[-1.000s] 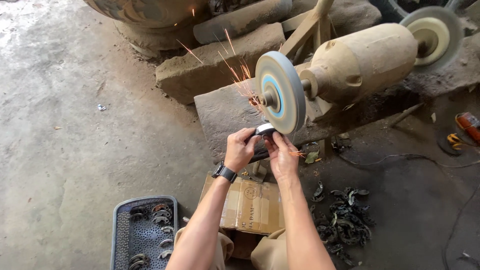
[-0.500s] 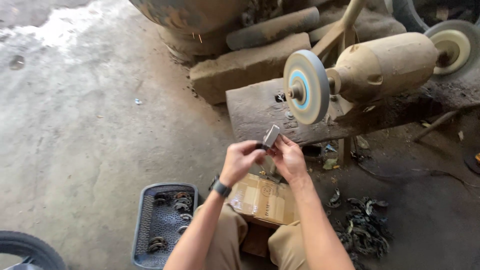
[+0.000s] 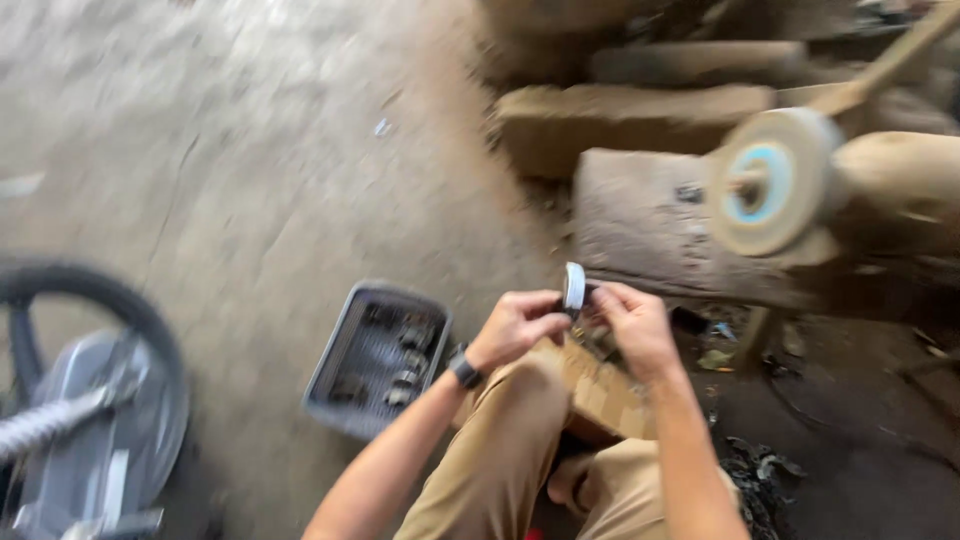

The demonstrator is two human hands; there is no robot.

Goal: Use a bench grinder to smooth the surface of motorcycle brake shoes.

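Note:
A small shiny metal ring-shaped part (image 3: 573, 287) is held between both hands in front of my knees. My left hand (image 3: 515, 327), with a dark watch at the wrist, pinches its left side. My right hand (image 3: 630, 322) grips its right side. Both hands are below and left of the round grinding wheel (image 3: 766, 182) on its dusty motor (image 3: 900, 180); the part is clear of the wheel. The frame is blurred by head motion.
A grey plastic crate (image 3: 378, 358) holding several dark metal parts sits on the concrete floor left of my knee. A cardboard box (image 3: 600, 390) lies under my hands. A vehicle wheel (image 3: 90, 390) is at far left. Dark metal scraps (image 3: 760, 475) lie at right.
The part has come away from the grinding wheel, the sparks have stopped, and my hands hold it lower. The view has swung left, bringing the vehicle wheel into sight.

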